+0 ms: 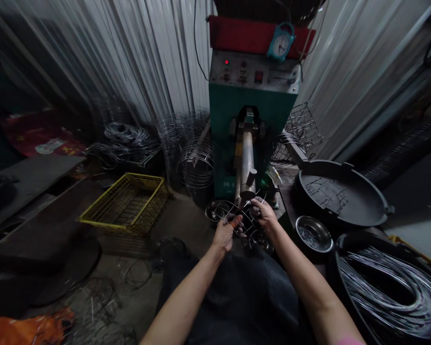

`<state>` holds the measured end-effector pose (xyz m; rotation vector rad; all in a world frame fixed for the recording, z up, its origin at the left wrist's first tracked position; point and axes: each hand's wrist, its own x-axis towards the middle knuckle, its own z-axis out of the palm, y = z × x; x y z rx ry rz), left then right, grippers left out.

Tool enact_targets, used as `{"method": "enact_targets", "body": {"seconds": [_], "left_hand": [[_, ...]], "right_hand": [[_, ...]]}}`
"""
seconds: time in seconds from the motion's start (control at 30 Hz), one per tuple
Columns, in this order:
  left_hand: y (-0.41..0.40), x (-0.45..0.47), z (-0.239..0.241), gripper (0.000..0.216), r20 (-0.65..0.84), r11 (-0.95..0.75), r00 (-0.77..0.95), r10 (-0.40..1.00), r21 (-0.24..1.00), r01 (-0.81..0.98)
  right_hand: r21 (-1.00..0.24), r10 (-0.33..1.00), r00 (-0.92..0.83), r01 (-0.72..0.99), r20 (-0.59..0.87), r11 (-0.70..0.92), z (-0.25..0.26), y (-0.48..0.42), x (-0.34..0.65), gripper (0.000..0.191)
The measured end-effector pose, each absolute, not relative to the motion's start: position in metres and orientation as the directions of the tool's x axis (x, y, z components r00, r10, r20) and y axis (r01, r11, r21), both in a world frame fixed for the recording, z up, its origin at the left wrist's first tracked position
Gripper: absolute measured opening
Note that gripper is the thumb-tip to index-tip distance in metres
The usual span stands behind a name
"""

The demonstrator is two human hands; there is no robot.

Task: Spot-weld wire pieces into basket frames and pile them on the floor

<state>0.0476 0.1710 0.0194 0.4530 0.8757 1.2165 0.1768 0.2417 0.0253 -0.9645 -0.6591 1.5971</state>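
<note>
A small wire rack (250, 221) of crossed metal rods is held between my two hands, right under the cylindrical electrode arm (247, 163) of a green spot welding machine (222, 143). My left hand (227, 232) is closed on its near left side, with orange on the thumb. On the right side, my right hand (263, 213) pinches the rack close to the electrode tip. Fingers and the electrode hide part of the rack. Metal bowls (217, 211) sit below, partly covered by the hands and rack.
On the left stands a yellow wire basket (129, 226). To the right are a round black pan (345, 191) with wire pieces, a steel bowl (314, 234) of short rods and a tub of bent wires (391, 292). Wire rings (197, 167) stack beside the machine. A blue clock (281, 42) hangs above.
</note>
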Motion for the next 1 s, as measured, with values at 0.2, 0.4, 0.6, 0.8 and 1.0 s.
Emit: {"method": "enact_targets", "body": {"seconds": [0.2,0.4,0.6,0.8,1.0], "left_hand": [[0.168,0.048,0.015,0.038,-0.304,0.296,0.096,0.948,0.726,-0.621],[0.154,0.053,-0.004,0.035,-0.129,0.065,-0.081,0.988,0.841,-0.538],[0.156,0.055,-0.006,0.039,-0.164,0.075,-0.106,0.981,0.816,-0.573],[0.155,0.06,-0.005,0.039,-0.194,0.068,-0.132,0.972,0.772,-0.632],[0.158,0.057,-0.008,0.039,-0.202,0.065,-0.145,0.969,0.768,-0.638]], "right_hand": [[-0.82,0.961,-0.033,-0.514,-0.274,-0.252,0.022,0.241,0.174,0.028],[-0.796,0.93,-0.142,-0.482,-0.34,-0.365,0.026,0.235,0.192,0.017],[-0.785,0.951,-0.166,-0.536,-0.262,-0.31,0.033,0.227,0.204,0.019],[-0.825,0.962,-0.145,-0.495,-0.232,-0.273,0.035,0.22,0.192,0.023],[-0.803,0.959,-0.135,-0.524,-0.25,-0.284,0.036,0.226,0.193,0.019]]}}
